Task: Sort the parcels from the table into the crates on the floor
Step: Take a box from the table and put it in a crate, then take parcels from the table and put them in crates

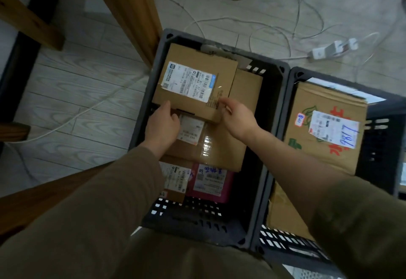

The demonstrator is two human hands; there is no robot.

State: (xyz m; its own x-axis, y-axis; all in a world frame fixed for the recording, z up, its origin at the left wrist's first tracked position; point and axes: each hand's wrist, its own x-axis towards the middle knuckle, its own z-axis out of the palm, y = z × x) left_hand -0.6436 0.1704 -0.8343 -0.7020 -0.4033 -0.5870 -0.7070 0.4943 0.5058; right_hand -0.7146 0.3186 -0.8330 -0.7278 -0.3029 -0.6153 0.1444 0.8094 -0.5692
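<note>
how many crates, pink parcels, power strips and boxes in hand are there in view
dark grey plastic crates: 2
pink flat parcel: 1
white power strip: 1
brown cardboard box held by left hand and right hand: 1
total: 5

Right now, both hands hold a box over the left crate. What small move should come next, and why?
Probably lower the box onto the taped box beneath and let go. The left hand and right hand grip its near edge, and it already sits within the crate walls, over parcels stacked there, so only setting it down seems left.
</note>
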